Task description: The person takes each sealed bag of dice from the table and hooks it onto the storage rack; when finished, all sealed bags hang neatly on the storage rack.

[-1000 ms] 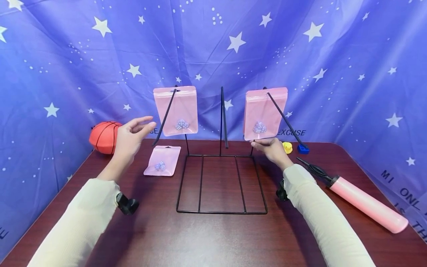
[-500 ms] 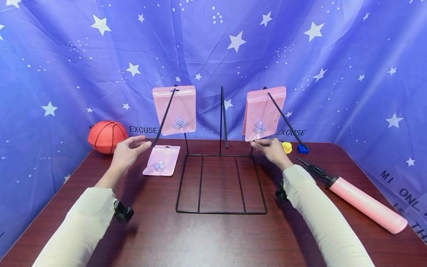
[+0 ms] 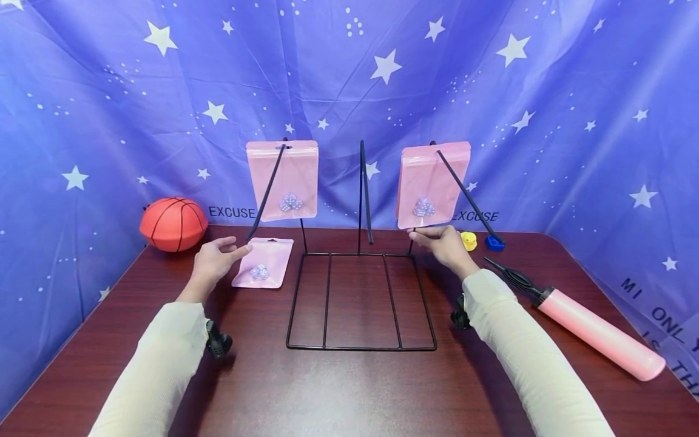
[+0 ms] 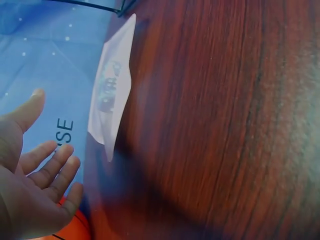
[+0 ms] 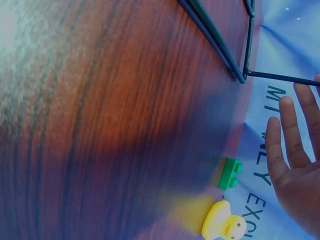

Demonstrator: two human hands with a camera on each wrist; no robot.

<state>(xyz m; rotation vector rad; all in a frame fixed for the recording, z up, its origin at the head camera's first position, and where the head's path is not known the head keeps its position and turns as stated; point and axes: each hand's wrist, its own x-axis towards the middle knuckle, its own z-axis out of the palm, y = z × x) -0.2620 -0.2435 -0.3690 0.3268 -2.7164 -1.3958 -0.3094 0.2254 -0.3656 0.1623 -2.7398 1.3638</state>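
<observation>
**Two hands at a wire rack with pink pouches**

Left hand (image 3: 214,260): released, fingers straight, hovering just at 9 o'clock of the flat pink pouch (image 3: 262,263) lying on the bench (image 3: 349,388); whether it touches cannot be told.

Right hand (image 3: 439,241): fingers extended, grasping nothing, directly below the right hanging pouch (image 3: 431,185), at its bottom edge.

Wire rack (image 3: 360,300): bench centre; left hanging pouch (image 3: 282,179) at its 11 o'clock.

Also present: basketball (image 3: 172,223), 9 o'clock; yellow duck (image 5: 225,224) beside green brick (image 5: 230,173); pink pump (image 3: 597,334), 3 o'clock.
</observation>
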